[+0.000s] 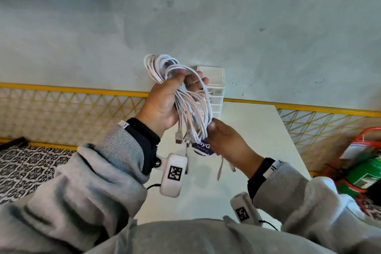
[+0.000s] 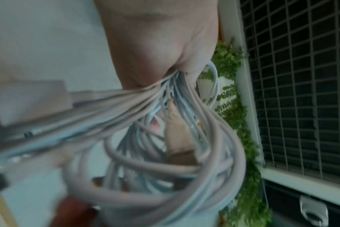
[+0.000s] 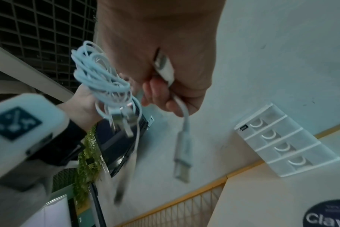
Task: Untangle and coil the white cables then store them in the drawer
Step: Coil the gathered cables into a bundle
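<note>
White cables (image 1: 186,97) bunched in loose loops, held in air above table (image 1: 257,130). Bundle's long axis runs roughly vertical, plug ends dangling down. Left hand (image 1: 165,99) wraps bundle's middle, fingers curled round it. Right hand (image 1: 222,138) pinches one cable near plug (image 3: 181,165). Judgement: untangling underway, neat coiling not finished, storing undone; drawer unit (image 3: 285,144) shut, well apart.

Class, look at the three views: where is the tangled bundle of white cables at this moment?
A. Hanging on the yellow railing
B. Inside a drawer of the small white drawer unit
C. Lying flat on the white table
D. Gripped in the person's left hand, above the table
D: the left hand grips the white cable bundle in the air, while the drawer unit stands shut by the wall.
</note>
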The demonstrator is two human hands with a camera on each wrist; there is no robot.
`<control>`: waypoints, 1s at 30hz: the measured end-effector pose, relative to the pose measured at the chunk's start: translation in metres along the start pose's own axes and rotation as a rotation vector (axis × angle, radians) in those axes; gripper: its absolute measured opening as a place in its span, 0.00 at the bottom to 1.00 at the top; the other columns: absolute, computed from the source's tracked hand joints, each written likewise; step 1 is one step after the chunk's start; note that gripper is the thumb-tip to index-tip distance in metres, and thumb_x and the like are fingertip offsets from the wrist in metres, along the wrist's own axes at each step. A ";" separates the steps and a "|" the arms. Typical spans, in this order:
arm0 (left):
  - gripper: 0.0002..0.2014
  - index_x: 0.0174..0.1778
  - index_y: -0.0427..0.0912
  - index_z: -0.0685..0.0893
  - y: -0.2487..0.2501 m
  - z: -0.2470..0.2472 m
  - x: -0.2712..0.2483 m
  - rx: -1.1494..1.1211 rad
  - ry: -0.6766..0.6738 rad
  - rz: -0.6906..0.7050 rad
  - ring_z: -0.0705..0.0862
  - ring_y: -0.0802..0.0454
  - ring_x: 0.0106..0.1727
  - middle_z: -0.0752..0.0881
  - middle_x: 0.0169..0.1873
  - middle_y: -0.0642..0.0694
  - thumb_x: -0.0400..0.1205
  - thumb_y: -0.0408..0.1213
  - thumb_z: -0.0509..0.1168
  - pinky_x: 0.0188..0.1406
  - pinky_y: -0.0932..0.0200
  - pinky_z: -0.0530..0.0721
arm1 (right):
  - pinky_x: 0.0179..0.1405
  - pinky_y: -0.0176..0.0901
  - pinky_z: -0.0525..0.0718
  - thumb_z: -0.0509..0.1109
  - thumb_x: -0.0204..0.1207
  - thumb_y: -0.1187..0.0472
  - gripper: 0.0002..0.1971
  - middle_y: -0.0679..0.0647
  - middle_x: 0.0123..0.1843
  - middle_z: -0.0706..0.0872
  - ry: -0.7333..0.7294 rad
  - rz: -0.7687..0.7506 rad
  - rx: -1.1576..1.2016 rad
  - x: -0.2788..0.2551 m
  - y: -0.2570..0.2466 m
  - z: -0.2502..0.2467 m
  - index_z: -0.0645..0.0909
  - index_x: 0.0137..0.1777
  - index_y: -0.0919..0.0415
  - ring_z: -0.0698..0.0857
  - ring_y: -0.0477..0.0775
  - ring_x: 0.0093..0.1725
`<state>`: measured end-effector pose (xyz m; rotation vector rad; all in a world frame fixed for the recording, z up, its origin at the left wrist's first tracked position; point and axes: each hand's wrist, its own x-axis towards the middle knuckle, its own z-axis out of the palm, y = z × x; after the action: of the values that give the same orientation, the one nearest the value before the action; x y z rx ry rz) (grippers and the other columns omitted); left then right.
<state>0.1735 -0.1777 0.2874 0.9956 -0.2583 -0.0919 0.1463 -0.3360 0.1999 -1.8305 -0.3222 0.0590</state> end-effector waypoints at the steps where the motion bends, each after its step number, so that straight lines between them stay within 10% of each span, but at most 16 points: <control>1: 0.14 0.42 0.40 0.89 -0.004 -0.001 0.000 0.087 -0.009 -0.014 0.90 0.45 0.50 0.92 0.43 0.43 0.84 0.37 0.59 0.54 0.46 0.86 | 0.27 0.38 0.69 0.55 0.84 0.44 0.23 0.42 0.18 0.71 0.054 -0.011 -0.071 0.001 -0.004 -0.005 0.75 0.26 0.44 0.68 0.42 0.21; 6: 0.23 0.66 0.31 0.78 -0.032 0.002 -0.009 0.218 -0.109 -0.109 0.86 0.42 0.61 0.87 0.60 0.36 0.79 0.42 0.66 0.63 0.45 0.83 | 0.31 0.43 0.68 0.53 0.83 0.40 0.28 0.47 0.18 0.70 0.104 0.009 -0.240 0.009 -0.037 -0.027 0.71 0.26 0.58 0.68 0.47 0.21; 8: 0.16 0.63 0.35 0.78 -0.035 0.005 -0.011 0.156 -0.140 -0.145 0.84 0.40 0.64 0.86 0.62 0.34 0.82 0.40 0.62 0.64 0.42 0.81 | 0.29 0.39 0.67 0.53 0.83 0.42 0.28 0.49 0.18 0.74 -0.008 0.053 -0.349 0.012 -0.042 -0.029 0.74 0.29 0.61 0.71 0.45 0.19; 12: 0.06 0.42 0.40 0.81 -0.035 0.003 -0.008 0.039 -0.065 -0.120 0.89 0.47 0.44 0.85 0.35 0.46 0.82 0.37 0.63 0.58 0.44 0.84 | 0.25 0.27 0.66 0.58 0.83 0.59 0.18 0.37 0.15 0.78 -0.150 0.050 -0.493 0.012 -0.037 -0.030 0.73 0.28 0.53 0.76 0.33 0.19; 15: 0.09 0.34 0.42 0.81 -0.030 0.003 -0.006 -0.067 0.042 -0.077 0.82 0.55 0.30 0.80 0.27 0.49 0.81 0.34 0.65 0.45 0.52 0.84 | 0.30 0.38 0.74 0.58 0.83 0.63 0.07 0.53 0.28 0.82 -0.162 0.010 -0.199 0.004 -0.016 -0.027 0.77 0.53 0.52 0.76 0.47 0.24; 18: 0.13 0.33 0.42 0.78 -0.019 0.003 -0.001 -0.138 0.185 -0.030 0.83 0.54 0.23 0.81 0.20 0.49 0.84 0.33 0.61 0.30 0.60 0.85 | 0.31 0.43 0.79 0.60 0.82 0.67 0.14 0.52 0.30 0.84 -0.088 -0.061 0.122 -0.010 0.006 -0.034 0.75 0.54 0.44 0.79 0.55 0.24; 23: 0.13 0.32 0.43 0.76 -0.017 0.001 0.006 -0.216 0.381 -0.006 0.83 0.52 0.22 0.78 0.18 0.50 0.84 0.34 0.63 0.39 0.53 0.84 | 0.49 0.50 0.86 0.67 0.75 0.52 0.04 0.46 0.44 0.88 -0.150 -0.295 -0.147 -0.034 0.006 -0.046 0.82 0.47 0.44 0.88 0.53 0.41; 25: 0.13 0.32 0.43 0.76 -0.022 0.005 0.006 -0.232 0.407 0.000 0.82 0.53 0.22 0.77 0.18 0.50 0.84 0.33 0.64 0.38 0.53 0.86 | 0.52 0.46 0.84 0.63 0.78 0.44 0.15 0.45 0.50 0.88 -0.235 -0.429 -0.338 -0.039 0.002 -0.048 0.83 0.54 0.51 0.86 0.48 0.49; 30: 0.12 0.33 0.42 0.76 -0.029 0.030 0.000 -0.194 0.331 0.088 0.80 0.55 0.20 0.78 0.18 0.51 0.84 0.31 0.63 0.28 0.59 0.86 | 0.52 0.43 0.81 0.55 0.83 0.45 0.25 0.62 0.43 0.91 -0.212 -0.229 0.133 -0.035 -0.003 -0.044 0.89 0.48 0.62 0.87 0.54 0.45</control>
<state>0.1669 -0.2181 0.2787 0.7904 0.0108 0.1260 0.1209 -0.3855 0.2105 -1.6483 -0.6604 0.1129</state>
